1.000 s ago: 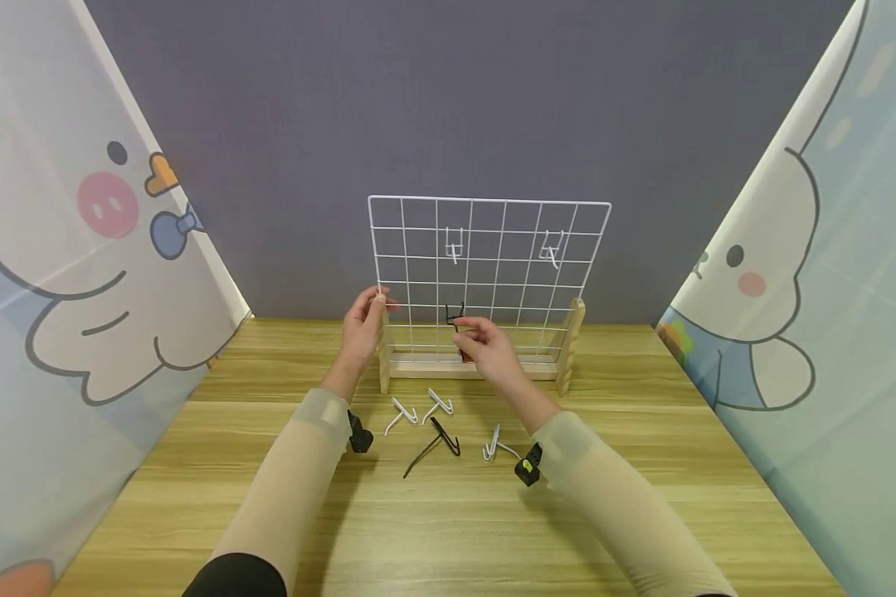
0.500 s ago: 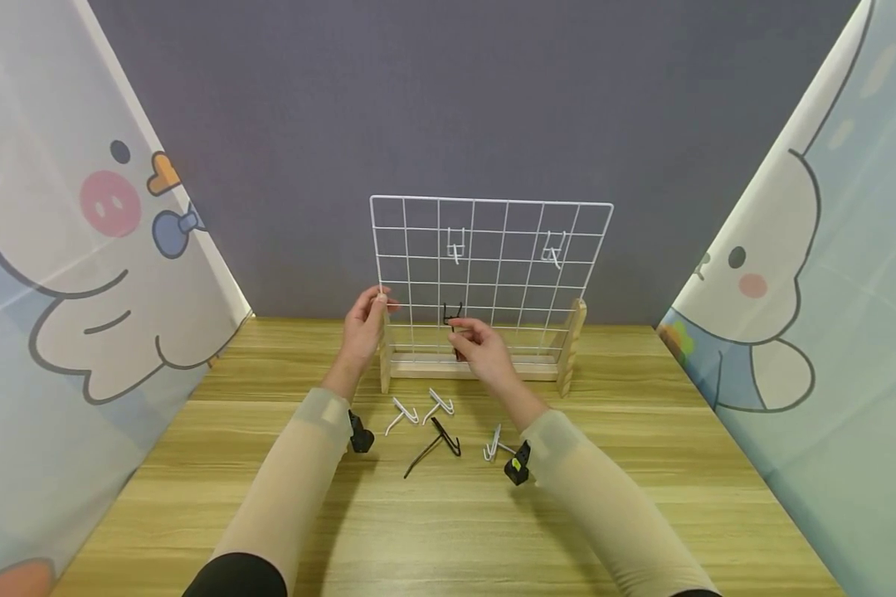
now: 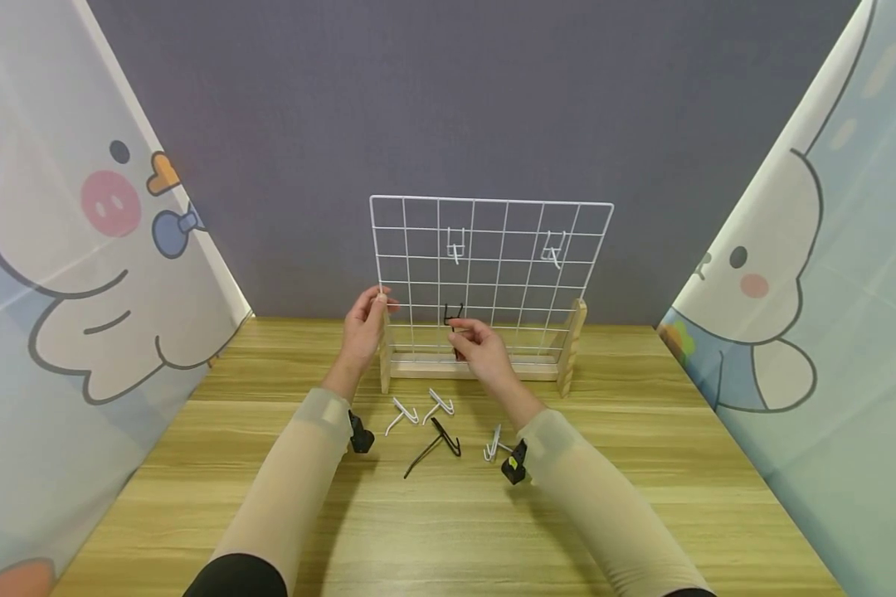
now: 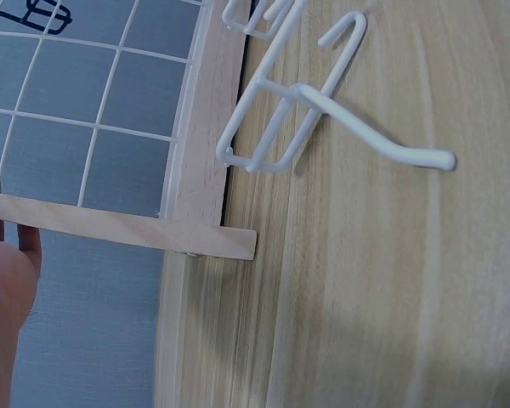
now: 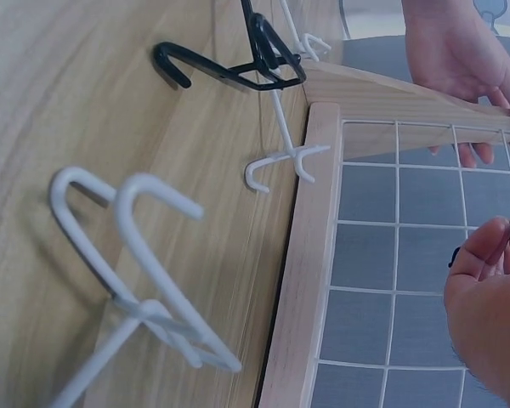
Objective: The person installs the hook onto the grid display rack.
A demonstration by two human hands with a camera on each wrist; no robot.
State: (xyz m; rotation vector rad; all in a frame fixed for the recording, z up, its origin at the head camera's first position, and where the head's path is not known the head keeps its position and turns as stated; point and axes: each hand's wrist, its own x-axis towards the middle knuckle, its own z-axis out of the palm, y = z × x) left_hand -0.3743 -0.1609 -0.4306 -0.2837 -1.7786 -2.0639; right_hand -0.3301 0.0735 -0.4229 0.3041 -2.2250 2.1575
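Note:
My left hand (image 3: pixel 362 330) grips the left upright (image 3: pixel 385 356) of a wooden stand, thumb in front and fingertips behind. The stand carries a white wire grid panel (image 3: pixel 491 200). My right hand (image 3: pixel 487 355) pinches a black wire hook (image 3: pixel 454 315) against the grid's lower middle. Its two top prongs are at the wires; in the head view my fingers hide part of its arm. The left wrist view shows the black hook (image 4: pixel 36 15) lying at the grid. Two white hooks hang higher up, one near the middle (image 3: pixel 455 247) and one to the right (image 3: pixel 552 250).
Loose hooks lie on the wooden table (image 3: pixel 418 531) before the stand: two white ones, including the left hook (image 3: pixel 401 415), a longer black hook (image 3: pixel 435 446), and another white hook (image 3: pixel 494 445) beside my right wrist. A grey panel (image 3: pixel 493 99) stands behind the grid.
My right hand has moved slightly left with the black hook, then stayed nearly still. My left hand keeps its grip on the upright.

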